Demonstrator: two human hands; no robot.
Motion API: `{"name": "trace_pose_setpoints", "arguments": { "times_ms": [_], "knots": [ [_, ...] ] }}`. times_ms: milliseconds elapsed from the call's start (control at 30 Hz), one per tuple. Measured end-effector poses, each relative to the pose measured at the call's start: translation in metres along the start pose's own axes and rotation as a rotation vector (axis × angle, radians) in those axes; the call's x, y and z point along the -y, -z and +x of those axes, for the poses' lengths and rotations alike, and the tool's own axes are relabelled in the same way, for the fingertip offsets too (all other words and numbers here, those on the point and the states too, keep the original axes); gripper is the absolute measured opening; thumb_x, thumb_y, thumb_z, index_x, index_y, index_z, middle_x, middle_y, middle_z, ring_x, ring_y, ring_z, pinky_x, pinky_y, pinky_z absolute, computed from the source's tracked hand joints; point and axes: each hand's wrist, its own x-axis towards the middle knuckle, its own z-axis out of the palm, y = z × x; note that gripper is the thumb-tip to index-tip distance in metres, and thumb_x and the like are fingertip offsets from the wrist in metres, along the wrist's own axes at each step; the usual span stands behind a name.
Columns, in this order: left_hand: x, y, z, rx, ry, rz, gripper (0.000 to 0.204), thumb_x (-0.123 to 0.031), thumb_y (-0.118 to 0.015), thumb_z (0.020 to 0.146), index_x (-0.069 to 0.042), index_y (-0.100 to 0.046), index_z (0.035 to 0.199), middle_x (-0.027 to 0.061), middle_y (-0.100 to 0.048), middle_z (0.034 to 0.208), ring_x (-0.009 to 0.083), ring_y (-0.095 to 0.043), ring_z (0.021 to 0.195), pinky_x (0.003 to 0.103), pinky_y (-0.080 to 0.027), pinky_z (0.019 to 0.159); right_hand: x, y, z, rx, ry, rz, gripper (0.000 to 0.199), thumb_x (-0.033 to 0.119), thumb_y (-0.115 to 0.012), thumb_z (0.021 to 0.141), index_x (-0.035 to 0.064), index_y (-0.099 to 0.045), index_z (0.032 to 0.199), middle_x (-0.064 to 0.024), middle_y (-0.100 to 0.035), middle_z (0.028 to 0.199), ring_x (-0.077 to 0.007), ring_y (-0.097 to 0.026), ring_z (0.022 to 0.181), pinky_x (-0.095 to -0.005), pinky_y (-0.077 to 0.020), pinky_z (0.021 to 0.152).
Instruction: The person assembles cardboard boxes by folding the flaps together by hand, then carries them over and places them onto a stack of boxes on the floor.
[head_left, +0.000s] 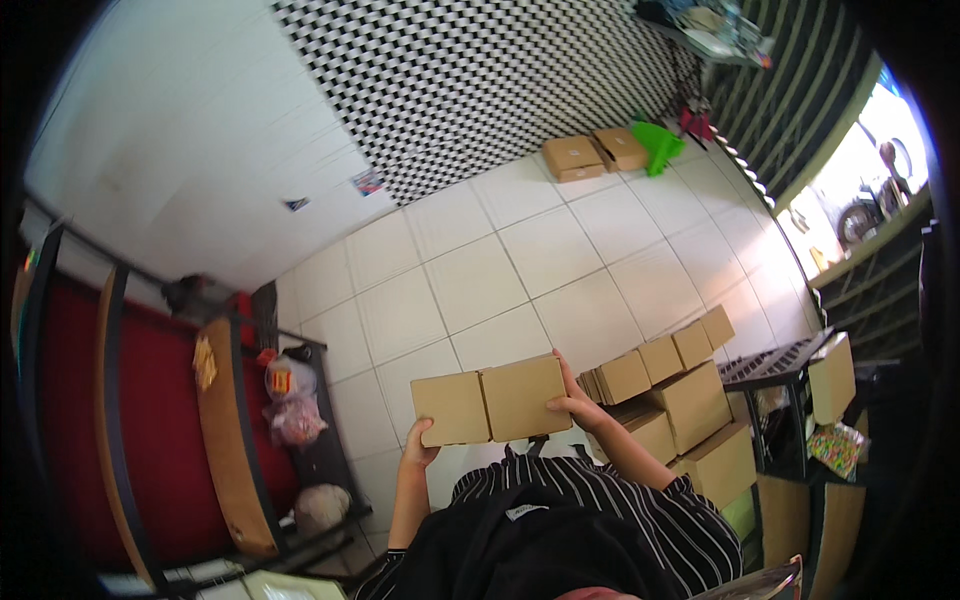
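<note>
In front of my body I hold brown cardboard (526,398), two squarish panels side by side with a dark slit between them. Whether this is one folded box or two pieces pressed together, I cannot tell. My left hand (420,444) grips its lower left corner, thumb on top. At the right edge my right hand (576,400) clasps it, the thumb lying on the face and a fingertip showing at the upper corner. Close by my right forearm stand stacked cardboard boxes (697,405), with a row of smaller ones (660,358) along their far side.
A shelf rack (235,430) with wooden boards stands on the left, plastic bags (297,420) beside it. Pale tiles (480,290) cover the floor. Two boxes (574,158) and a green plastic item (657,147) rest against the far wall. A dark stand (775,365) is at right.
</note>
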Motion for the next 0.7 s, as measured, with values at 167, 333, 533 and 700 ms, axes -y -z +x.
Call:
{"name": "trace_pose_setpoints", "arguments": {
  "times_ms": [167,333,533,700],
  "knots": [
    [-0.039,-0.002,0.113,0.170,0.168,0.121,0.058,-0.036,-0.055,0.065,-0.004,-0.043,0.113,0.0085,-0.053,0.101,0.0229,-0.052,0.090,0.037,-0.042,0.073,0.011,0.021,0.044,-0.230,0.027,0.074,0.101,0.019,-0.062,0.059,0.0073,0.006,0.133,-0.0175,-0.005,0.137,-0.0269,-0.008,0.127,-0.0345,-0.0087,0.102],
    [-0.102,-0.064,0.218,0.396,0.341,0.317,0.058,-0.037,-0.055,0.067,-0.003,-0.043,0.113,0.0102,-0.052,0.102,0.0226,-0.052,0.091,0.037,-0.043,0.073,0.027,0.043,0.078,-0.492,0.163,0.157,0.101,0.018,-0.062,0.059,0.0089,0.005,0.134,-0.0169,-0.008,0.137,-0.0268,-0.011,0.127,-0.0350,-0.0118,0.101],
    [-0.100,-0.175,0.335,0.728,0.514,0.642,0.063,-0.040,-0.055,0.071,-0.002,-0.036,0.119,0.0115,-0.049,0.108,0.0211,-0.052,0.093,0.034,-0.042,0.077,0.004,0.070,0.075,-0.876,0.358,0.471,0.100,0.017,-0.063,0.060,0.0120,0.004,0.134,-0.0139,-0.016,0.134,-0.0257,-0.019,0.123,-0.0354,-0.0186,0.100],
    [-0.041,-0.282,0.382,1.025,0.657,0.718,0.056,-0.036,-0.050,0.076,0.001,-0.039,0.116,0.0109,-0.048,0.111,0.0201,-0.047,0.102,0.033,-0.037,0.086,-0.010,0.107,0.044,-1.036,0.471,0.657,0.096,0.019,-0.062,0.063,0.0133,0.002,0.135,-0.0129,-0.025,0.129,-0.0246,-0.028,0.118,-0.0357,-0.0289,0.095]
  ]
}}
